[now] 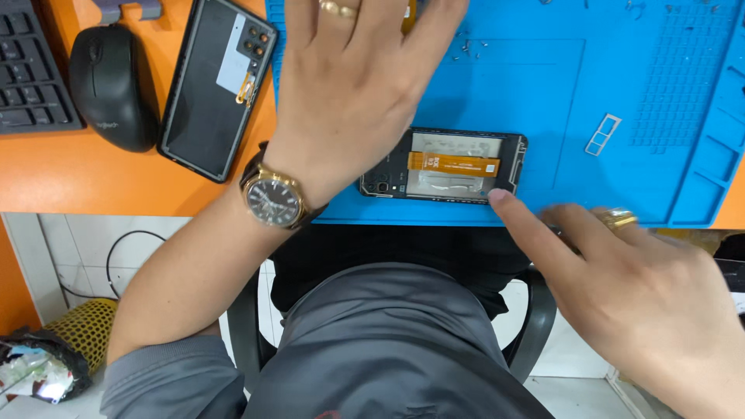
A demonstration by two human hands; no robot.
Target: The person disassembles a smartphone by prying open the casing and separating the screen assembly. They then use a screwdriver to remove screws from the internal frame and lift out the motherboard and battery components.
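Note:
An opened phone body [458,167] with an orange flex ribbon across it lies on the blue work mat [590,85] near the desk's front edge. My right hand [621,287] rests its index fingertip on the phone's lower right corner and holds nothing. My left hand [357,77], wearing a ring and a gold wristwatch, is spread above the mat, partly over the phone's left end, with its fingers reaching out of view at the top. A detached phone back cover [213,89] lies on the orange desk to the left.
A black mouse [112,85] and a keyboard [31,70] sit at the far left on the orange desk [93,178]. A small silver card tray [603,134] and tiny screws [469,48] lie on the mat. My lap and a chair are below.

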